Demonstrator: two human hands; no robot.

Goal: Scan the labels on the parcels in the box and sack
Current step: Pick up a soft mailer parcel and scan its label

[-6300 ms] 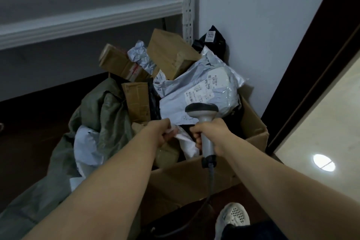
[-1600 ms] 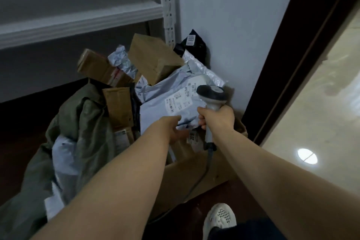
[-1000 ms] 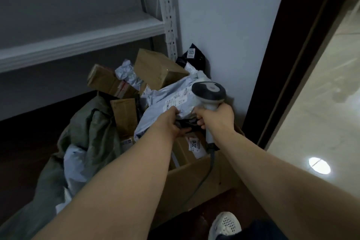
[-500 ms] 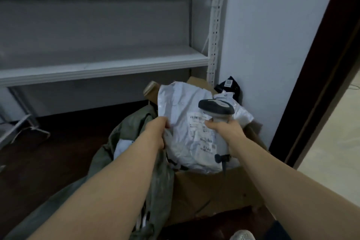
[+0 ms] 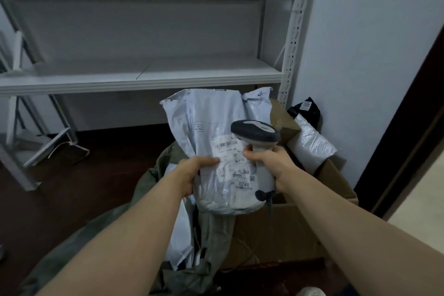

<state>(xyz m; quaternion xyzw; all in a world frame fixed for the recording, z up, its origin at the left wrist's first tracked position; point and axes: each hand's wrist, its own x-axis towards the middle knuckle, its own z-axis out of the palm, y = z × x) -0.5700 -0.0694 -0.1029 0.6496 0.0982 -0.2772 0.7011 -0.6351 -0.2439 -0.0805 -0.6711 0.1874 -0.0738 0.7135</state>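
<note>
Shelving [image 5: 144,79] behind; crinkled grey mailer [image 5: 206,115], white label [image 5: 229,158], scanner [image 5: 257,133].

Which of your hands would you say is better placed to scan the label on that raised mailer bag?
Right: the right hand grips the barcode scanner by the label; the left hand holds the mailer bag.

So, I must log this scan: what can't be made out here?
Head view:
- label on the grey mailer: print too small and blurred, except 0240; the scanner covers its right edge.
- scanner's window: faces away.
- cardboard box: contents mostly behind the mailer.
- sack: inside hidden by folds.
</note>
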